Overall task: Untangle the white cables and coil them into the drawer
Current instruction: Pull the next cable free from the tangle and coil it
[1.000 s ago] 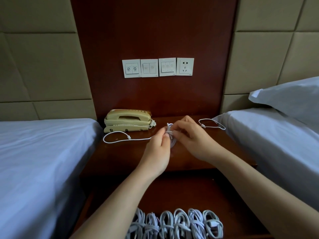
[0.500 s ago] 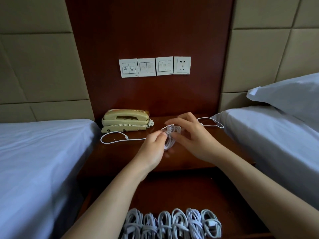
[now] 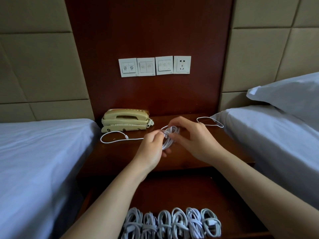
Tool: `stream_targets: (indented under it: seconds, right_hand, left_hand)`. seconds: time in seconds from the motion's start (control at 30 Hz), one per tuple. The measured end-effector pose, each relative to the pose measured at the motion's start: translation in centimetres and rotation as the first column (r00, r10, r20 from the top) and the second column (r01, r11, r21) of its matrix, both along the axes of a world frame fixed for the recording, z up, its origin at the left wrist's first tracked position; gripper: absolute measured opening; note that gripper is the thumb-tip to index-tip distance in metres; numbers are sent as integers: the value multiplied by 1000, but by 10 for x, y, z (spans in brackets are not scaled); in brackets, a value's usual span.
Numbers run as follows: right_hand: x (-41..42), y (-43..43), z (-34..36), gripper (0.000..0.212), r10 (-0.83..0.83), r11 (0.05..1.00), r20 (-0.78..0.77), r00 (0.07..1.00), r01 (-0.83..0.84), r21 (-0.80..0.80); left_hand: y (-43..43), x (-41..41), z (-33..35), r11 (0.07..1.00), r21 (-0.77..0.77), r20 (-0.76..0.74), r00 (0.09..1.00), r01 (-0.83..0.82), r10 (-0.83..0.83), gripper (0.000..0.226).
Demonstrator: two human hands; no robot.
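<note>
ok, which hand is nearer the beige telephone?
Left. The left hand sits just right of and in front of the telephone, pinching the cable coil; the right hand holds the coil's far side, farther right.

Coiled cables (image 3: 172,223) — leftmost ones cut off by the bottom edge.

You have a single view, worn on your head, facing forward and tilted down, close enough that your arms reach the nightstand (image 3: 120,157). The wall panel (image 3: 155,31) fills 12 o'clock. One bed (image 3: 43,161) lies at 9 o'clock, a second bed (image 3: 276,144) at 3, and the drawer (image 3: 224,195) nearest you at 6.
</note>
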State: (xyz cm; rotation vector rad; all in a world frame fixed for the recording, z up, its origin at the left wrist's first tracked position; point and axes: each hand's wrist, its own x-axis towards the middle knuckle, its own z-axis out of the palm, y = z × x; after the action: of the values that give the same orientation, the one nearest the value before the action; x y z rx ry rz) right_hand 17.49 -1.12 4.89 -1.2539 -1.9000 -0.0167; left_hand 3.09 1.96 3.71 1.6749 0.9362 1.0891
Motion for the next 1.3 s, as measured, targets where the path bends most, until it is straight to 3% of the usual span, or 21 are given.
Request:
stream_targets:
  seconds: [0.4,0.63,0.87,1.0,1.17,1.3]
  right_hand:
    - [-6,5,-10,41,-75,997,109,991,74,9]
    - [2,1,-8,37,23,994,6,1000,-22,-106]
    - [13,1,-13,26,-92,982,-165,982,62,-179]
    - [21,-6,-17,25,-82,974,-244,966,26,-226]
    - [37,-29,-26,40,-84,952,-77,994,57,-302]
    - [53,-40,-35,38,-113,912,7,994,106,-397]
  left_hand:
    - [0,-1,-4,1000,-3,-6,1000,1,-1,37]
    - [4,-1,-5,997,-63,-11,999,34,-35,28]
    - [2,0,-9,976,-187,82,992,110,-95,23]
    - [-1,1,-13,978,-141,-7,987,156,-159,21]
    - [-13,12,-27,985,-85,-161,974,149,-161,23]
    - [-28,28,-43,989,-43,-220,964,143,-149,28]
